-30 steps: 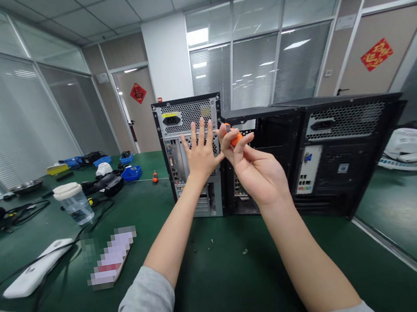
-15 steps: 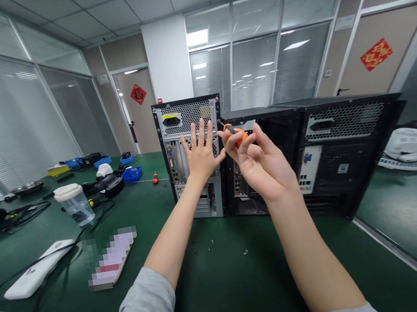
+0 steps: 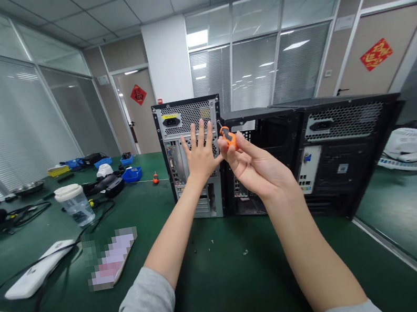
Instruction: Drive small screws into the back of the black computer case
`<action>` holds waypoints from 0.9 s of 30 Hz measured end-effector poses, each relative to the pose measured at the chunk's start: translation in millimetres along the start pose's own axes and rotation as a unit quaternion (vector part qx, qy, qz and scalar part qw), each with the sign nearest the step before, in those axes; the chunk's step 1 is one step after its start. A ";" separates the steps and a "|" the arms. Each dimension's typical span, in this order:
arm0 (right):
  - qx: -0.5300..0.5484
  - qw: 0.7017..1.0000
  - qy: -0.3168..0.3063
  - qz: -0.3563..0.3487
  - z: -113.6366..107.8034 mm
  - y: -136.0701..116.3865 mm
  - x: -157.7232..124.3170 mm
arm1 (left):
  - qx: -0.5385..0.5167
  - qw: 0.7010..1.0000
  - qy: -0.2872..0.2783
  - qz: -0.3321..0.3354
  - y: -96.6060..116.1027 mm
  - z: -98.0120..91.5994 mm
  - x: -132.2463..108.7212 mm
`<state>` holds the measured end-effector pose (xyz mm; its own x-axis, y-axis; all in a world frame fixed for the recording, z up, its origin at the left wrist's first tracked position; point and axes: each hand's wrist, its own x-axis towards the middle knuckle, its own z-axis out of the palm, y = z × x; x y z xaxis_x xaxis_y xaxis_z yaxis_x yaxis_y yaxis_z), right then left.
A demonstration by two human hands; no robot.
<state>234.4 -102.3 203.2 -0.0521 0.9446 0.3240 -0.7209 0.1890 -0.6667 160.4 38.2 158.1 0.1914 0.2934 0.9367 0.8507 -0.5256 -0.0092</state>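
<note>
My left hand [image 3: 201,160] lies with spread fingers against the back panel of an upright computer case [image 3: 185,111], below its power socket. In my right hand [image 3: 256,164] is a short orange and black screwdriver [image 3: 229,138], gripped by the handle between thumb and fingers. Its shaft points up toward the case's upper right edge; whether the tip touches a screw there I cannot tell. Directly right of this case stand more black computer cases [image 3: 352,153], backs toward me. Several tiny screws [image 3: 245,252] lie on the green table [image 3: 231,290] in front.
To the left are a lidded plastic cup [image 3: 76,204], a white power bank-like object [image 3: 39,269], a blurred phone [image 3: 114,257] and black cables. Farther back sit small blue trays [image 3: 132,174] and another orange screwdriver [image 3: 155,178]. A white object [image 3: 403,147] stands at the far right.
My right hand has turned at the wrist and its fingers have shifted on the screwdriver, whose handle now points more downward. My left hand stays in place on the case.
</note>
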 end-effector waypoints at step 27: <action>-0.052 0.998 -0.042 -0.019 -1.1 2.2 -1.2 | -0.008 1.000 -0.002 0.005 -1.8 2.3 -0.1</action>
<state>233.7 -102.8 200.5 -0.0864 0.9116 0.4019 -0.6479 0.2550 -0.7178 160.0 41.0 157.3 0.2018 0.2916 0.9350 0.8406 -0.5415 -0.0126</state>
